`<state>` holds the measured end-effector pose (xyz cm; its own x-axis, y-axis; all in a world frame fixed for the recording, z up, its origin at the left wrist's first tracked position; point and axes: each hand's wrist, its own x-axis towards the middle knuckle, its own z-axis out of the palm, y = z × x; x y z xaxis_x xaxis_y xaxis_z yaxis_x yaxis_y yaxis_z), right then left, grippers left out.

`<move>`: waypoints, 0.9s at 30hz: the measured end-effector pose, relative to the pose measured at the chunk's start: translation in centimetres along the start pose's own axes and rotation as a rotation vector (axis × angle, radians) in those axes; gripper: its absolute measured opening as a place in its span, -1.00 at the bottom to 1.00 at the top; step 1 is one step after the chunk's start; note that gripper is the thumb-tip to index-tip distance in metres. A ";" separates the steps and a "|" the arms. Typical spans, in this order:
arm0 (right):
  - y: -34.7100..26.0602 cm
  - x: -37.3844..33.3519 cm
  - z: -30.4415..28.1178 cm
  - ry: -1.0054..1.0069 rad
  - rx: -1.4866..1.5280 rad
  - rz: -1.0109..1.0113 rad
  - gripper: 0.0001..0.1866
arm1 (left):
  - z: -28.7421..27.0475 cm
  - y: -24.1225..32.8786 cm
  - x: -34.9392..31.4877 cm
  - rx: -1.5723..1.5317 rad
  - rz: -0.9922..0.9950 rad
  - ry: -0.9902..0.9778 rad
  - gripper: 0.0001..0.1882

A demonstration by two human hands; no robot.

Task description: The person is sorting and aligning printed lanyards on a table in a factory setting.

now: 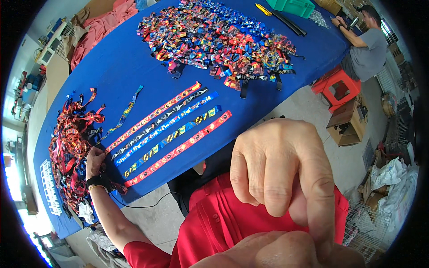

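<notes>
My left hand (94,162), with a dark wristband, rests at the left ends of a row of printed straps, beside a tangled pile of straps (71,138). Its fingers look laid down rather than closed, though the fingertips are partly hidden. Several straps lie stretched out side by side: a red one (154,117) at the far side, dark and blue ones between, and another red one (178,148) nearest me. Raised close to the camera, my right hand (281,165) has its fingers curled in and the index finger pointing down; nothing shows in it.
A large heap of short looped straps (223,40) covers the far part of the blue table (111,67). One loose strap (127,109) lies left of the row. A green crate (292,6) stands beyond. At right, a person (368,44) works near a red stool (338,89).
</notes>
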<state>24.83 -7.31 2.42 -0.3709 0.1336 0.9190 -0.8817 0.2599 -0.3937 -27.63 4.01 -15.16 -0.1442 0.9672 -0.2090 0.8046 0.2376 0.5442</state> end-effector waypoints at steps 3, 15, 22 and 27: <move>0.0 -0.2 -0.2 -0.029 -0.003 0.003 -0.76 | 0.2 -0.1 0.2 -0.075 -0.068 -0.045 -0.83; -0.2 -1.3 0.2 0.001 -0.026 0.050 -0.76 | 0.1 0.3 -0.5 -0.113 -0.085 -0.016 -0.84; 0.0 -2.5 -0.3 0.003 -0.075 0.049 -0.82 | 0.2 0.8 -0.4 -0.048 -0.054 -0.008 -0.83; 0.5 -3.1 -1.0 -0.023 -0.066 0.049 -0.83 | 0.0 1.7 -0.8 -0.049 -0.030 -0.014 -0.83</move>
<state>25.86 -6.64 -0.63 -0.4206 0.1256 0.8985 -0.8414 0.3164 -0.4381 -26.18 3.64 -14.08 -0.1592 0.9584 -0.2368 0.7710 0.2705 0.5765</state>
